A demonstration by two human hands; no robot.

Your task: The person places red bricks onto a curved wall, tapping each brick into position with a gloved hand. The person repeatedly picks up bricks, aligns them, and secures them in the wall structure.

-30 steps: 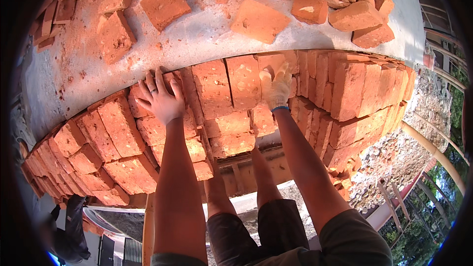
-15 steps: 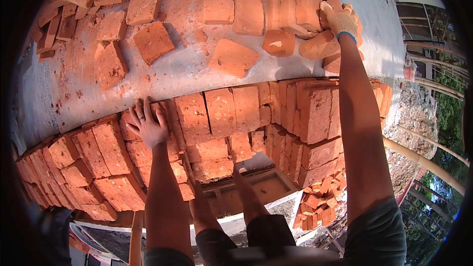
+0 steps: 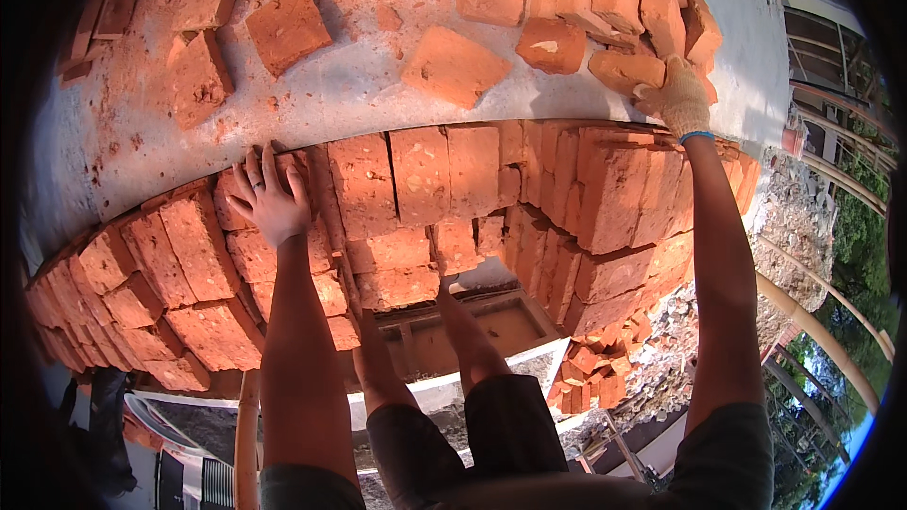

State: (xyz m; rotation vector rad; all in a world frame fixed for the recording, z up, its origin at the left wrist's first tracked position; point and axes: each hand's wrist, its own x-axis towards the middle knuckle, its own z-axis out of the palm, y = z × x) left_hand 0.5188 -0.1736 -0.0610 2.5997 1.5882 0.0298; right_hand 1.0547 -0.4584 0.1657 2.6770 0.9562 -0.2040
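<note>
My left hand (image 3: 276, 203) lies flat with fingers spread on the upper brick (image 3: 231, 191) of a stacked row, near the edge of the grey slab. It holds nothing. On my right hand (image 3: 682, 102) is a pale knitted glove with a blue cuff. The gloved fingers close around a brick at the slab's near right edge, mostly hidden under the hand. Just left of the glove is a rounded broken brick (image 3: 626, 71). Beyond the fingertips, a leaning brick (image 3: 663, 17) and another brick (image 3: 700, 28) stand close together.
Loose bricks (image 3: 456, 66) lie about the dusty grey slab (image 3: 354, 85). Below its edge, stacked bricks (image 3: 420, 179) form a curved wall. My legs stand by a wooden frame (image 3: 472, 326). At right are a brick heap (image 3: 595, 364), rubble (image 3: 794, 217) and a bamboo pole (image 3: 817, 340).
My right hand has drawn back toward me, from the farther bricks to one nearer the slab edge. My left hand stays on the same brick. The view has shifted slightly.
</note>
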